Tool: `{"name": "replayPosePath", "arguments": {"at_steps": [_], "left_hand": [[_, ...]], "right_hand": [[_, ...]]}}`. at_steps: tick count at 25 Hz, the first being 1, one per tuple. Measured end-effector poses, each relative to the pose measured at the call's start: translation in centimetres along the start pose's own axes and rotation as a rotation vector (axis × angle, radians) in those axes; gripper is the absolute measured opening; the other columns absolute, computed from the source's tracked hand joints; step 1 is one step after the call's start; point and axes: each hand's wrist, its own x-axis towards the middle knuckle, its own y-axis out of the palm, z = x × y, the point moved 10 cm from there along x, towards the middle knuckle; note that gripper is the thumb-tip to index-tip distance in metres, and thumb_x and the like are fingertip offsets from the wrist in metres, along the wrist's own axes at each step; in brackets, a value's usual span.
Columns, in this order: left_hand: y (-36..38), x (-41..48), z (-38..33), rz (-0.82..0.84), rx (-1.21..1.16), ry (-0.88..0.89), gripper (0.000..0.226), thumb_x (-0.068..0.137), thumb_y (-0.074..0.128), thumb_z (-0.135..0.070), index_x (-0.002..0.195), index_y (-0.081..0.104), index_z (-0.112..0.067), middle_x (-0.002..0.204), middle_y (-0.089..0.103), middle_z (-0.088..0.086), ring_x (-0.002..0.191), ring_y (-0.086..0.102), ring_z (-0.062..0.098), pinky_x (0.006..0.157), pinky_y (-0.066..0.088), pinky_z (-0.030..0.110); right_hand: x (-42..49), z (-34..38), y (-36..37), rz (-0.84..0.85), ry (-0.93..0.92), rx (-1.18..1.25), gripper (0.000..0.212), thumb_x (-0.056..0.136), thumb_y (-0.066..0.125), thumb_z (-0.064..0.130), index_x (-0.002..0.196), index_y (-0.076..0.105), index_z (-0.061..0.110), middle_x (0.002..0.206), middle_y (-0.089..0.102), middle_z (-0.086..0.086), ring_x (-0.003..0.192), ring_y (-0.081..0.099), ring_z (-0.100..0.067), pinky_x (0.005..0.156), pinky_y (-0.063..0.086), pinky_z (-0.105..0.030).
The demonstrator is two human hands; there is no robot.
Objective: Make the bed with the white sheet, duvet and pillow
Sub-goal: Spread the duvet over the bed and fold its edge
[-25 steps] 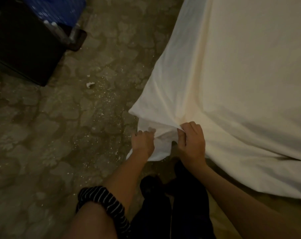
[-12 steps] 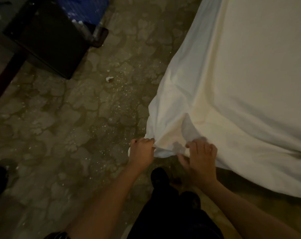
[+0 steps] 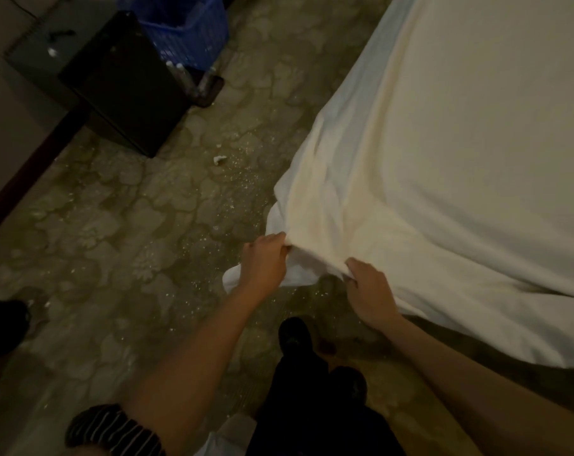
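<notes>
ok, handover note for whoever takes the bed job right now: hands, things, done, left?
Left hand: grips the bunched corner of the white sheet.
Right hand: pinches the sheet's edge beside it.
Done: sheet laid out flat; this corner hangs loose, not tucked.
Duvet and pillow: not in view.
Left: tuck this corner, then duvet and pillow.

Dim, warm light. Floor point(image 3: 121, 245): mottled olive-grey stone pattern, scattered with white specks, with one crumpled white scrap point(image 3: 219, 158). Upper left: black cabinet point(image 3: 128, 83) on the floor, blue plastic basket point(image 3: 187, 24) just behind it. Far left: pale wall point(image 3: 3, 103), dark skirting board point(image 3: 26, 172).
</notes>
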Motion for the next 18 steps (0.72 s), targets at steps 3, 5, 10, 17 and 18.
{"name": "replayPosePath", "arguments": {"at_steps": [3, 5, 10, 17, 18], "left_hand": [[0.2, -2.7, 0.2, -0.002, 0.012, -0.086, 0.026, 0.086, 0.048, 0.005, 0.086, 0.059, -0.019, 0.084, 0.060, -0.005, 0.088, 0.058, 0.020, 0.080, 0.038, 0.030], [1.6, -4.1, 1.4, 0.031, -0.074, -0.190, 0.026, 0.090, 0.049, 0.000, 0.086, 0.058, -0.023, 0.084, 0.061, -0.006, 0.084, 0.059, 0.018, 0.081, 0.047, 0.034], [9.0, -7.8, -0.1, 0.366, 0.070, -0.311, 0.077, 0.081, 0.060, -0.059, 0.141, 0.031, -0.019, 0.139, 0.039, 0.009, 0.126, 0.041, 0.027, 0.104, 0.037, 0.045], [8.0, -4.1, 0.3, 0.088, -0.026, -0.260, 0.018, 0.091, 0.051, -0.009, 0.106, 0.060, -0.013, 0.104, 0.064, 0.006, 0.100, 0.060, 0.025, 0.094, 0.043, 0.041], [7.7, -4.7, 1.4, 0.085, -0.033, -0.226, 0.021, 0.089, 0.050, -0.002, 0.103, 0.062, -0.011, 0.100, 0.065, 0.008, 0.096, 0.061, 0.025, 0.093, 0.043, 0.042]], "right_hand": [[-2.8, -0.1, -2.3, -0.037, 0.054, 0.096, 0.021, 0.098, 0.040, 0.004, 0.111, 0.055, -0.002, 0.109, 0.060, -0.020, 0.103, 0.054, -0.036, 0.090, 0.038, -0.040], [-3.2, 0.6, -4.2, -0.098, 0.044, 0.155, 0.013, 0.098, 0.041, 0.007, 0.098, 0.054, 0.005, 0.099, 0.060, -0.016, 0.092, 0.055, -0.032, 0.081, 0.038, -0.036], [-4.1, 2.3, -6.2, -0.186, 0.054, 0.266, 0.026, 0.098, 0.042, 0.008, 0.075, 0.041, 0.018, 0.073, 0.048, 0.002, 0.071, 0.045, -0.016, 0.057, 0.031, -0.017], [-3.8, 2.5, -6.1, -0.247, 0.019, 0.288, 0.034, 0.096, 0.044, 0.004, 0.069, 0.037, 0.022, 0.065, 0.038, 0.011, 0.061, 0.038, -0.002, 0.058, 0.033, -0.014], [-4.0, 2.1, -5.7, -0.244, 0.033, 0.284, 0.028, 0.096, 0.044, 0.003, 0.072, 0.041, 0.018, 0.066, 0.040, 0.011, 0.062, 0.041, -0.006, 0.057, 0.032, -0.017]]}}
